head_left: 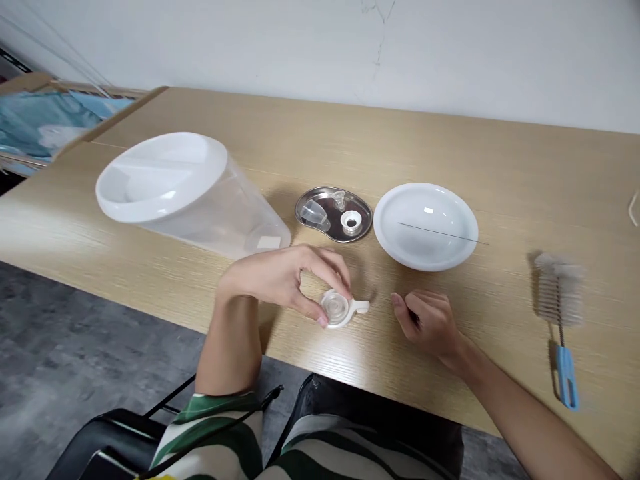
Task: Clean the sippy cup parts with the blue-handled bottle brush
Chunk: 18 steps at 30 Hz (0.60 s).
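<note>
My left hand grips a small round clear piece with a white rim and a short side handle, thumb on the near edge and fingers on the far one. It is held just over the table's front part. To the right of it, my right hand is curled into a loose fist near the table top, with nothing seen in it. Beyond the hands lies a kidney-shaped metal tray. It holds a clear small cup, a clear nipple-shaped piece and a white ring.
A large translucent lidded container stands at the left. A white bowl sits right of the tray, a thin wire across it. At the far right lies a bottle brush with a blue handle. A wall rises behind the table.
</note>
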Each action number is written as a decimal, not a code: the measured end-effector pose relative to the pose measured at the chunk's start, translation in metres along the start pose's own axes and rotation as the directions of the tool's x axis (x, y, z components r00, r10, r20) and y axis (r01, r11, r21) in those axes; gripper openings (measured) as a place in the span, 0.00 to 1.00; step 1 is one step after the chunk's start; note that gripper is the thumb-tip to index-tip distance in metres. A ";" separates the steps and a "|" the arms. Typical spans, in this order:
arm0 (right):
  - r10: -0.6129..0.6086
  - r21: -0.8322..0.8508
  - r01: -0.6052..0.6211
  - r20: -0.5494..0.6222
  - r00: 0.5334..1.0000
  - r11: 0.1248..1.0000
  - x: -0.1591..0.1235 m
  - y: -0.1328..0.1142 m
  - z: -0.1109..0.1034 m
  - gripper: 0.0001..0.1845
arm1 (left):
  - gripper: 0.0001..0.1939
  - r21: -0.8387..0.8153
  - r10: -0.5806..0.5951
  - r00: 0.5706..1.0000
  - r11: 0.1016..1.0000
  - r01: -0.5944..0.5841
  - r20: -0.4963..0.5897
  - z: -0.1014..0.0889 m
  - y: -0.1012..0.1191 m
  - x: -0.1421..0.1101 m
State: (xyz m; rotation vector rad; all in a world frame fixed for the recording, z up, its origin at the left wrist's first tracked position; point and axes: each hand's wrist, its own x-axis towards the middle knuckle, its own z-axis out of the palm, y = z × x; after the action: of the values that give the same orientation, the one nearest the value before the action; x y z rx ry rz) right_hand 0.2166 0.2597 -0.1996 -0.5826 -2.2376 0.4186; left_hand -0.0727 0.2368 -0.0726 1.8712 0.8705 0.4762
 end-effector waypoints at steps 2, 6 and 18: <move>0.003 -0.011 -0.003 -0.002 1.000 1.000 0.001 -0.001 -0.001 0.22 | 0.19 -0.023 0.005 1.000 1.000 -0.005 -0.004 0.001 -0.001 0.000; 0.006 -0.023 -0.006 -0.031 0.999 1.000 0.004 -0.002 -0.002 0.23 | 0.19 -0.019 0.008 0.999 1.000 -0.007 0.031 0.002 -0.008 0.000; 0.030 -0.061 -0.037 -0.120 0.992 0.997 0.005 -0.001 -0.006 0.22 | 0.17 0.097 -0.065 0.996 0.994 0.059 0.059 -0.001 -0.004 0.014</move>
State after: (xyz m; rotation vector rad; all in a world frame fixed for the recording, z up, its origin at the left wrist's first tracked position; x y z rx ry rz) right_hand 0.2179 0.2625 -0.1926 -0.6617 -2.1361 0.3224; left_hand -0.0652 0.2490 -0.0761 1.9291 0.9206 0.3413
